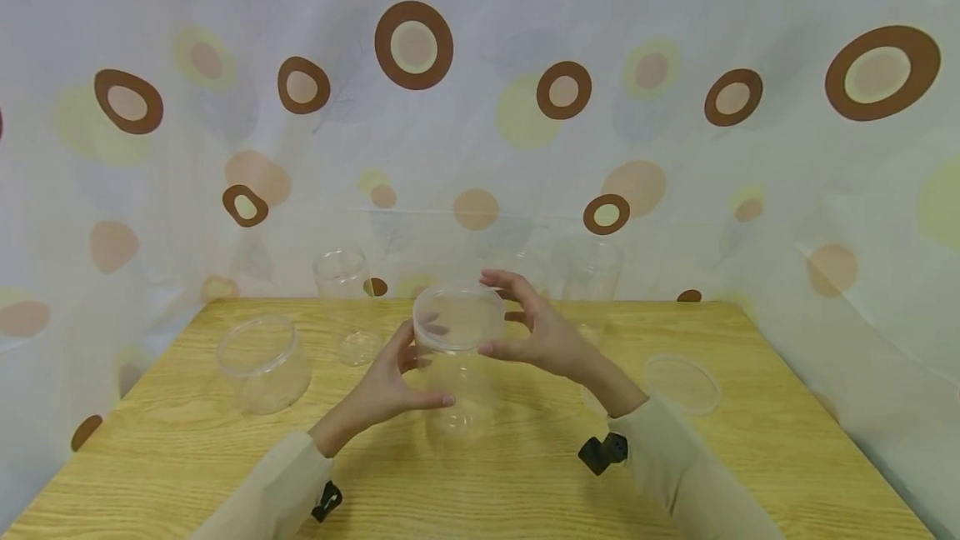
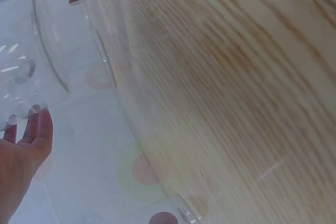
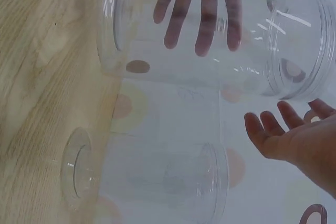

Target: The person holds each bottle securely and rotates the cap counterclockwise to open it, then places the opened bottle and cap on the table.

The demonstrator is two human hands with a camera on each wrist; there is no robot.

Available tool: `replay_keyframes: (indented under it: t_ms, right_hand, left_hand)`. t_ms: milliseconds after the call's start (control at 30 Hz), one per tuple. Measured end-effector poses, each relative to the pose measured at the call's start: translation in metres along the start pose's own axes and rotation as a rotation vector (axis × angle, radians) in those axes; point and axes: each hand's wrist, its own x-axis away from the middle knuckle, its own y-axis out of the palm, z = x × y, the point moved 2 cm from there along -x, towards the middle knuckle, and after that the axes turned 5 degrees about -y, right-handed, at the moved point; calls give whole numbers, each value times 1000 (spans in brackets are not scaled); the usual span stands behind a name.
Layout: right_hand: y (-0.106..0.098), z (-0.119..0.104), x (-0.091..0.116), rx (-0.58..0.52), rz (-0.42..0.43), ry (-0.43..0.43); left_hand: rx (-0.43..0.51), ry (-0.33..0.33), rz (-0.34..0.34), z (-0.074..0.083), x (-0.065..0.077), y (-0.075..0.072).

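Note:
My left hand (image 1: pixel 386 394) grips a clear plastic jar (image 1: pixel 461 394) by the side, thumb in front and fingers behind. Those fingers show through the jar wall in the right wrist view. On top of the jar sits a clear round lid (image 1: pixel 459 317), tilted towards me. My right hand (image 1: pixel 551 336) holds the lid at its right rim, thumb at the front edge and index finger at the far edge. Its remaining fingers are spread loosely beside the lid in the right wrist view. Whether the jar's base touches the table cannot be made out.
A wide, short clear container (image 1: pixel 264 369) is at the left of the wooden table (image 1: pixel 510 498), with a tall clear jar (image 1: pixel 342 269) behind it. Another tall jar (image 1: pixel 596 273) stands at the back right. A flat clear disc (image 1: pixel 682 384) lies at the right.

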Motion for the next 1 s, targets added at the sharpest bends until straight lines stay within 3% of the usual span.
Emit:
replay_keyframes:
  t_ms: [200,400,567,800,1000]
  right_hand:
    - [13,-4,3,86,101,34]
    - [13,-1,-1,125,111,42]
    - [3,7,-5,49,-31,8]
    - [-11,14,-12,-221,-282,-89]
    - [-12,13,-13,-258,-314,-89]
  left_hand:
    - [0,-16,-3,16,2,1]
    - [22,-8,-28,1,1,0]
    - [30,14,-61,-7,0,-1]
    - [25,16,-115,-6,1,-1]
    - [19,18,-108,-4,1,-2]
